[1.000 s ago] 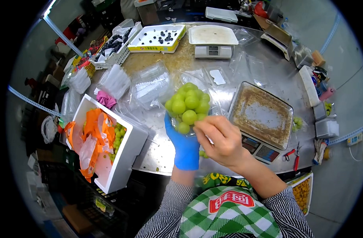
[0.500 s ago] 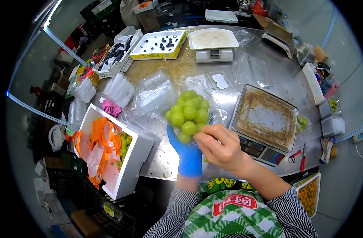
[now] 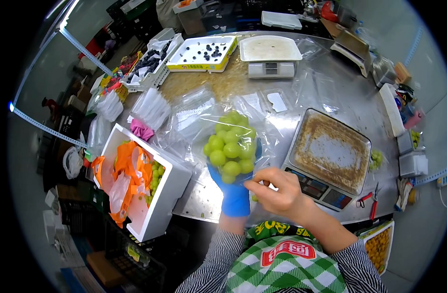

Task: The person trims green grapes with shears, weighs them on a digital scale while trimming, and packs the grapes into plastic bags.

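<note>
A bunch of green grapes [image 3: 231, 146] sits inside a clear plastic bag [image 3: 267, 141] in front of me. Beneath it, my left hand [image 3: 233, 195] in a blue glove supports the bunch, its fingers mostly hidden by the fruit and plastic. My bare right hand [image 3: 277, 191] is closed in a pinch at the bag's near edge, just below the lowest grapes. To the right of that hand is a weighing scale [image 3: 331, 151] with a stained metal pan.
At left stands a white foam box [image 3: 172, 195] with grapes and orange wrapping. Stacked clear bags [image 3: 194, 112] lie beyond. A second scale [image 3: 271, 51] and a tray of dark berries [image 3: 201, 53] are at the back. Red-handled scissors [image 3: 370, 200] lie right.
The clear plastic now covers the top and front of the grapes, which were bare on the near side before. My right hand has drawn slightly down and toward me.
</note>
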### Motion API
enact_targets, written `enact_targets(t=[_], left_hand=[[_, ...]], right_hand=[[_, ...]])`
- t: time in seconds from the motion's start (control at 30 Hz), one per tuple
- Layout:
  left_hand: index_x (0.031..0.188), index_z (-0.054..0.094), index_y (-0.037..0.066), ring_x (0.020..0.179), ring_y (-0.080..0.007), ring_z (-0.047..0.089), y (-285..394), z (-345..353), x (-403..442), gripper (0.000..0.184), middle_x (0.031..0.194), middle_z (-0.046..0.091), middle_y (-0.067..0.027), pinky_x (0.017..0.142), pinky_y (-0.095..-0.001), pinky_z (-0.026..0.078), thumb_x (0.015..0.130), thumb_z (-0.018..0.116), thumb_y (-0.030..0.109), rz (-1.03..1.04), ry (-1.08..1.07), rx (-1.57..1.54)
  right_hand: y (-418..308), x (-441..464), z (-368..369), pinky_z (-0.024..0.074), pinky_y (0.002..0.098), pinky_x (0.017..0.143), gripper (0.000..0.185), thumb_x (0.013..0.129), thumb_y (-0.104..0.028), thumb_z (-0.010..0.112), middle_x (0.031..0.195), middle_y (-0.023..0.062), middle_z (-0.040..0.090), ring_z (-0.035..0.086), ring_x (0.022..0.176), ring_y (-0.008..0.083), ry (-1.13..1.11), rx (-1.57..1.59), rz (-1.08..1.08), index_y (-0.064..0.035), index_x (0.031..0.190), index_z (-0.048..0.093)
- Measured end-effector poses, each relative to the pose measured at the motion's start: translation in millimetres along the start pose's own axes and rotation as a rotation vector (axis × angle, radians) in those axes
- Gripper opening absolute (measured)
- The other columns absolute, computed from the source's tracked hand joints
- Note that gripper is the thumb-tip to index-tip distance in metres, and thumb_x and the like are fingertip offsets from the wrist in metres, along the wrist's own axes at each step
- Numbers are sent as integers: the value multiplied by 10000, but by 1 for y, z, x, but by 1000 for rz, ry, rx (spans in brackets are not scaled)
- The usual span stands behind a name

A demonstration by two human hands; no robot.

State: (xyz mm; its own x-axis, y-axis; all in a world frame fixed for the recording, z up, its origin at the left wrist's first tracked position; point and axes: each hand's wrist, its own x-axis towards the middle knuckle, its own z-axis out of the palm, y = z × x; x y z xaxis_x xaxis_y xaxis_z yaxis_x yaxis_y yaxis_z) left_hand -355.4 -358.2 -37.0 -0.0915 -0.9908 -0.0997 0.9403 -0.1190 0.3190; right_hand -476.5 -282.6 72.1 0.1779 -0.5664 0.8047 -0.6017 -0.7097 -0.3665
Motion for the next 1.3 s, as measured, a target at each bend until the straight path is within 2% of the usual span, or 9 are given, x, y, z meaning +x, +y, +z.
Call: enact_targets(t=[0.17, 0.37, 0.47, 0.67, 0.7, 0.87, 1.07, 1.13, 1.3], left_hand=[[1288, 439, 88, 1102, -250, 521, 6, 3, 1, 436, 1245, 507, -102, 971, -410, 439, 972, 422, 389, 23, -32, 16], [1269, 483, 89, 1156, -289, 503, 2, 44, -14, 483, 1242, 536, -118, 1020, -448, 402, 932, 469, 434, -32, -153, -54], [1372, 394, 124, 1203, -283, 469, -2, 4, -9, 544, 1353, 458, -115, 1037, -439, 377, 960, 395, 478, -7, -8, -98], [1280, 482, 89, 1173, -295, 494, 14, -7, 0, 489, 1264, 527, -129, 1012, -458, 411, 932, 471, 431, -67, -164, -121], [1395, 390, 123, 1227, -322, 443, 10, 6, -10, 628, 1396, 421, -125, 1046, -494, 347, 931, 396, 546, -191, -359, -434], [1373, 409, 122, 1185, -312, 472, 5, -11, -14, 583, 1364, 445, -120, 1005, -479, 396, 945, 382, 517, -145, -129, -249], [1289, 466, 102, 1090, -267, 542, 5, 3, -20, 468, 1245, 519, -110, 913, -416, 485, 964, 386, 430, -88, 1, -155], [1252, 487, 100, 1034, -247, 574, -1, -3, -16, 411, 1181, 550, -97, 858, -388, 520, 973, 389, 385, 8, 49, 32], [1202, 542, 99, 1024, -252, 578, 1, 26, -24, 443, 1164, 585, -105, 921, -405, 480, 936, 440, 439, 39, 192, 99]], right_hand=[[-15, -2, -4, 459, 263, 462, 259, 655, 10, 711, 822, 77, 583, 570, 563, 154, 46, 37, 165, -10, 907, 656], [-22, 14, 3, 474, 290, 473, 318, 709, -128, 769, 822, 82, 556, 572, 564, 187, 23, -32, 359, 9, 965, 637], [-21, 15, 9, 483, 297, 484, 372, 697, -192, 790, 824, 82, 537, 581, 579, 203, 3, -85, 378, 8, 967, 628], [-22, 8, 12, 449, 298, 457, 372, 681, -170, 798, 782, 78, 511, 546, 570, 196, 19, -6, 414, 0, 957, 616], [-24, 6, 12, 460, 301, 465, 379, 693, -174, 789, 793, 80, 517, 562, 576, 204, -14, -23, 420, 4, 974, 606], [-32, 0, 10, 485, 304, 479, 406, 720, -164, 766, 813, 88, 536, 596, 576, 224, -139, -39, 480, 10, 1033, 575], [-26, -10, 24, 490, 264, 493, 376, 683, -50, 763, 775, 89, 574, 601, 576, 171, -28, 35, 463, 7, 1007, 578], [-19, -15, 27, 504, 266, 519, 398, 666, -52, 774, 784, 96, 606, 618, 599, 184, 4, 18, 380, -1, 1011, 583], [3, -32, 35, 509, 277, 521, 432, 638, -92, 801, 822, 84, 630, 637, 634, 201, 77, -21, 150, -32, 1012, 592]])
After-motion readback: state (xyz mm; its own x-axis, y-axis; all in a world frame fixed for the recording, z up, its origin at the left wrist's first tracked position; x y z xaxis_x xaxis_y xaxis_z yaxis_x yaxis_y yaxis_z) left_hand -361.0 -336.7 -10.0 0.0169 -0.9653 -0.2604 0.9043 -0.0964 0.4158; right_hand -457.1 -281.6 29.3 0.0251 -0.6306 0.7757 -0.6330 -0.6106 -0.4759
